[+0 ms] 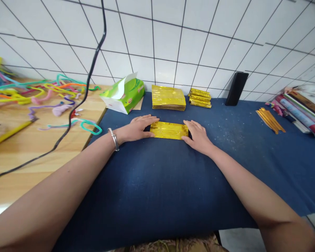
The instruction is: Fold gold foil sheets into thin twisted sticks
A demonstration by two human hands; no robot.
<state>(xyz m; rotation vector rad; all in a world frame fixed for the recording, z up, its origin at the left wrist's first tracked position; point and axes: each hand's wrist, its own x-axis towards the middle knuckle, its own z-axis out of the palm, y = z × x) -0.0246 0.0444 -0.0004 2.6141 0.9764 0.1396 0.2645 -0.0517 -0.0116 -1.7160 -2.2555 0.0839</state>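
A rectangular sheet of shiny gold foil paper (169, 131) lies flat, or nearly so, on the dark blue cloth in front of me. My left hand (139, 128) grips its left end, fingers at the far corner and thumb at the near one; a silver bangle circles that wrist. At the right end, my right hand (198, 136) holds the sheet the same way. Just beyond it sits a thick stack of gold foil paper (168, 96). To that stack's right is a smaller pile of folded gold strips (200, 97).
A green tissue box (131, 94) stands at the back left. Colourful fuzzy stems (60, 89) litter the wooden table (76, 154), crossed by a black cable (90, 70). A black upright object (237, 89) leans against the tiled wall. Folded orange-gold strips (270, 120) and rolled materials (301, 113) lie right.
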